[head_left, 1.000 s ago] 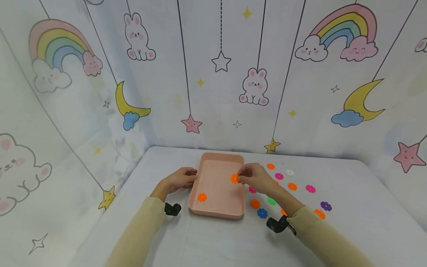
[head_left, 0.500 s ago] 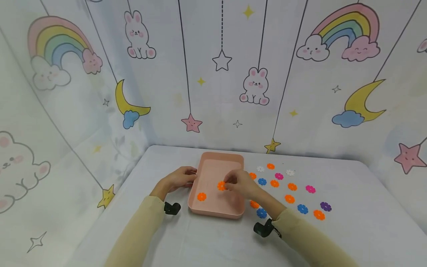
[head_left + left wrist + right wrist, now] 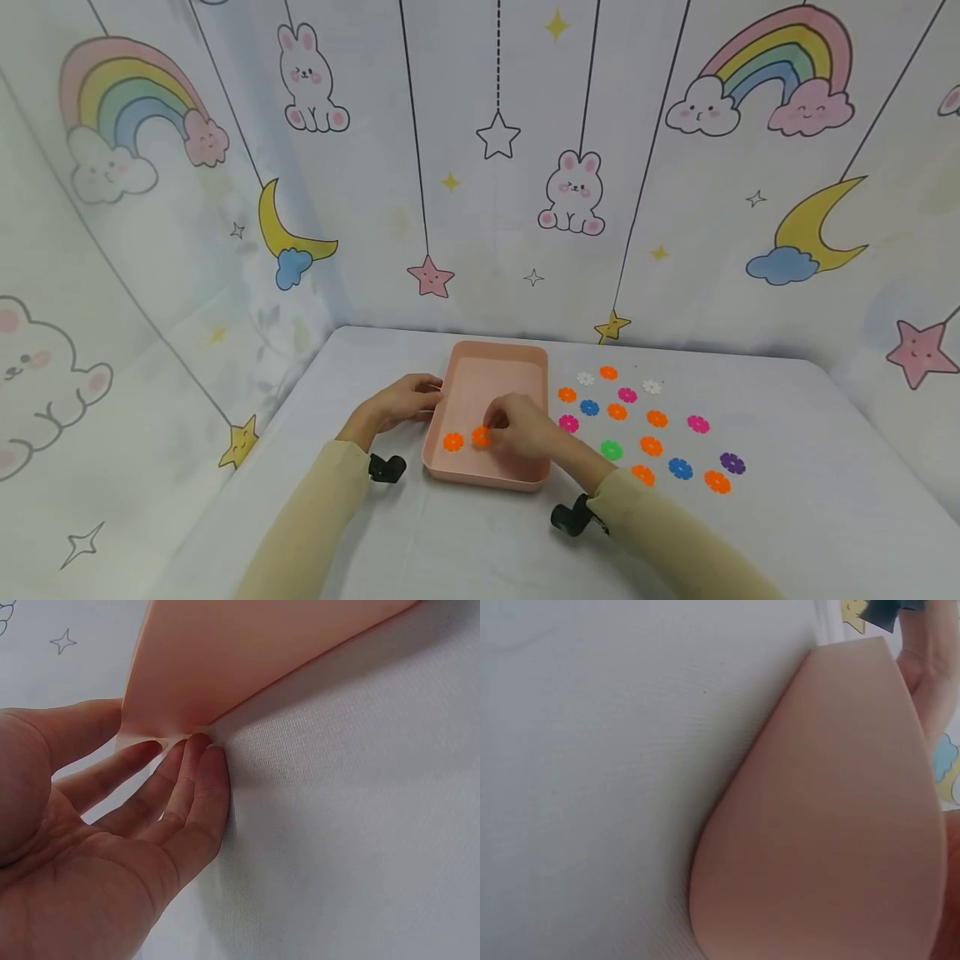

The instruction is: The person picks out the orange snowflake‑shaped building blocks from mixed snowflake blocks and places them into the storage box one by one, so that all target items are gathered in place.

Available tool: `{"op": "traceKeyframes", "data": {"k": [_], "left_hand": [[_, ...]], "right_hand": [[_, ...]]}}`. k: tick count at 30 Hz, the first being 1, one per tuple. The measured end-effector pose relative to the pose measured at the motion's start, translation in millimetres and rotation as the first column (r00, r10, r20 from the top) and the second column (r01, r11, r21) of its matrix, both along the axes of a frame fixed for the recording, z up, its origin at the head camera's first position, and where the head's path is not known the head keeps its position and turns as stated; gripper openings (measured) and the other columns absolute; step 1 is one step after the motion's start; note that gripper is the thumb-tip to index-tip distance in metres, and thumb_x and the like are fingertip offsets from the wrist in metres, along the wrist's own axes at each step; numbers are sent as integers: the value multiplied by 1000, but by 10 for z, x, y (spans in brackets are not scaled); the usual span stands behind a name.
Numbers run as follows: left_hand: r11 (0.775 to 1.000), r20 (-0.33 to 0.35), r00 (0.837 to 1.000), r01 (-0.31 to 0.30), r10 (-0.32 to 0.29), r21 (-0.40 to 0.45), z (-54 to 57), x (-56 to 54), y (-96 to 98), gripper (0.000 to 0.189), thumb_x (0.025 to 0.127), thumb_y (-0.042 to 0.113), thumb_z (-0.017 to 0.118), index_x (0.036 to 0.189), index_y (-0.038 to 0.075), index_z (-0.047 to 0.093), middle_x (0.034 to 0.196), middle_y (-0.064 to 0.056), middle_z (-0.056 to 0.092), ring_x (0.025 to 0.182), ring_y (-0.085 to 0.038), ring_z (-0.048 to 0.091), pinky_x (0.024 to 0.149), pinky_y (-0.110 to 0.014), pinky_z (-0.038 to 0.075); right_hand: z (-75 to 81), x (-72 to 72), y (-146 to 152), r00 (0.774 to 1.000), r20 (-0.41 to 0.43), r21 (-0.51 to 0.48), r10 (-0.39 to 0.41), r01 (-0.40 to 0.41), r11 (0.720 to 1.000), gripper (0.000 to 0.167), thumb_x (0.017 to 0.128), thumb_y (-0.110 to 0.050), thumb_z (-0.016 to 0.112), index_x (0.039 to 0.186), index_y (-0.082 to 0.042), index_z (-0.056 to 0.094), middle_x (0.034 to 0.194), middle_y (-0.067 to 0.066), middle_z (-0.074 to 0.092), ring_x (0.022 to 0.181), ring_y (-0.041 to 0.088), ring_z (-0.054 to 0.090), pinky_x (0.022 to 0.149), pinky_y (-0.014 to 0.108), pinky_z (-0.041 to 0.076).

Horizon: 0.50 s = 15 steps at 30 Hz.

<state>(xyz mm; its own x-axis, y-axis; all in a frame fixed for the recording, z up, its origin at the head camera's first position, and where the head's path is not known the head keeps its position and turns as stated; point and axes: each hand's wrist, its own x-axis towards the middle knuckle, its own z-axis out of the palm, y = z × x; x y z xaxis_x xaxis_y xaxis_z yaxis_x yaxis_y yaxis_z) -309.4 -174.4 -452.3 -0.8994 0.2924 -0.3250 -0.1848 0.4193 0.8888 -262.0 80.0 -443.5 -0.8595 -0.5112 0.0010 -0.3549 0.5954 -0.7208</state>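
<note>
A pink rectangular tray (image 3: 487,383) sits on the table. My left hand (image 3: 401,400) holds its left edge; in the left wrist view the thumb meets the rim and the fingertips touch the outer wall (image 3: 217,660). Over the tray's front part, my right hand (image 3: 517,425) pinches an orange flower-shaped disc (image 3: 480,437) between thumb and fingers. Just left of it, a second orange flower-shaped disc (image 3: 453,442) lies on the tray floor. In the right wrist view the tray's outer wall (image 3: 817,825) hides most of the right hand.
Several flower-shaped discs lie right of the tray, among them a green one (image 3: 611,450), a purple one (image 3: 732,463), a blue one (image 3: 681,468) and a white one (image 3: 652,387). A curtain (image 3: 480,208) with cartoon prints hangs behind the white table (image 3: 450,542).
My right hand has carried the orange disc from the tray's right edge leftward and toward me, close beside the other disc. The left hand has stayed in place.
</note>
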Motion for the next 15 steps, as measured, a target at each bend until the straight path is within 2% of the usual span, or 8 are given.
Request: {"op": "traceKeyframes", "data": {"k": [9,15], "left_hand": [[999,-7,1000,28,-28,29,22,35,-4,42,106,14,56,145,-1,49,139,-17,58,118,-25,62,103,-41,54],[1000,-6,1000,26,-26,17,29,20,-13,43,106,16,56,146,0,49,140,-17,57,117,-24,62,103,-41,54]], "right_hand": [[-76,-13,-45,996,-49,48,69,-67,997,6,90,-1,74,93,-5,71,85,0,65,81,15,58,76,25,56],[-103,-45,-63,995,-55,64,84,-80,995,6,90,-1,75,93,-5,70,84,0,65,80,15,58,76,24,55]]}}
